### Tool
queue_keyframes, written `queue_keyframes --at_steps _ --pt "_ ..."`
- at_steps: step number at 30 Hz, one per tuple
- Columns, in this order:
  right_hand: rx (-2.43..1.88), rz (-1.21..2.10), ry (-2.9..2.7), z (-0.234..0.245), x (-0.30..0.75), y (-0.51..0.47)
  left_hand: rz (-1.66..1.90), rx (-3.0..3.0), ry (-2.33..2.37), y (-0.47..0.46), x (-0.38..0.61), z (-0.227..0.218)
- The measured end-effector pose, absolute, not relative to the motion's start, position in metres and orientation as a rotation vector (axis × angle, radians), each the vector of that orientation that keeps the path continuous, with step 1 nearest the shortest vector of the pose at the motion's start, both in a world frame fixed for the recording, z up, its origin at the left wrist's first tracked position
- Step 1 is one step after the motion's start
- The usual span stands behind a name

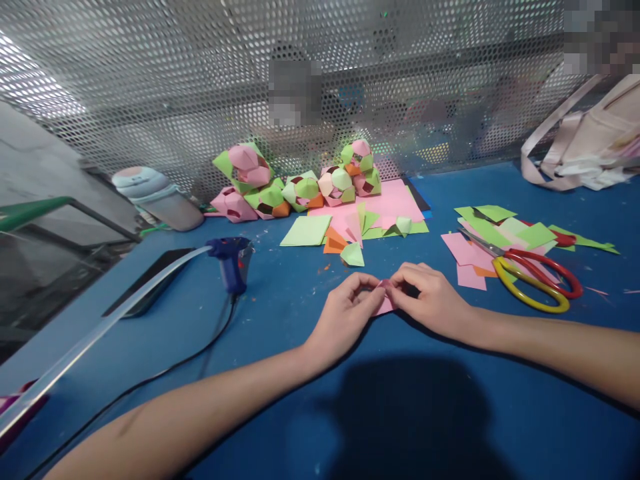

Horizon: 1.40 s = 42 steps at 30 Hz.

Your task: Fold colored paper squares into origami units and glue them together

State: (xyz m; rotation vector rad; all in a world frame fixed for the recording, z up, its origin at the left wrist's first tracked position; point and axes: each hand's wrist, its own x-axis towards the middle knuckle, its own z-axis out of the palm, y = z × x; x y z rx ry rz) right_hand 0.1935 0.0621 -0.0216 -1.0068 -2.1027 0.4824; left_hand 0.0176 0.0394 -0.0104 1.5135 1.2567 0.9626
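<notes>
Folded pink paper (385,306), held between two hands just right of the middle of a table. Its narrower part, between the thumbs, points to the far side; the wider lower edge faces near and runs roughly left to right. Fingers cover much of the piece, so its long axis cannot be told with certainty. The left hand (345,312) has thumb and forefinger pinched together on the left part of the paper; the right hand (431,295), thumb and bent fingers closed, grips the right part.

The tabletop (280,380) is flat, blue and flecked with pale specks; a rounded dark shadow (410,420) covers its near middle. A grey perforated metal screen (200,80) stands along the far side. A pale bag (597,133) with ribbon-like straps lies at far right, a pale lidded bottle (163,200) at far left.

Faceted paper balls (250,167), pink, green and orange with angular openings, are heaped before the screen. To the left, a blue glue gun (233,273) carries a long translucent glue stick (107,333) and a black cable (185,363). To the right, scissors (500,268) with red and yellow looped handles point far left over flat paper scraps (493,230).
</notes>
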Motion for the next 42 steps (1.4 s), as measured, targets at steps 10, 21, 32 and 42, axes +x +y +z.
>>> queue_keyframes --at_steps 10,21,32,42 --pt "-0.919 0.611 -2.046 -0.0201 0.1957 0.0628 1.039 1.632 1.254 0.0410 0.0163 -0.0100" --pt "-0.873 0.663 -2.035 -0.0186 0.1968 0.0618 1.066 1.525 1.250 0.0412 0.0143 -0.0132" --pt "-0.839 0.647 -2.013 -0.0186 0.1964 0.0630 1.013 1.470 1.240 0.0432 0.0160 -0.0125" --pt "-0.833 0.732 -1.972 -0.0169 0.1957 0.0636 1.006 1.446 1.216 0.0429 0.0157 -0.0137"
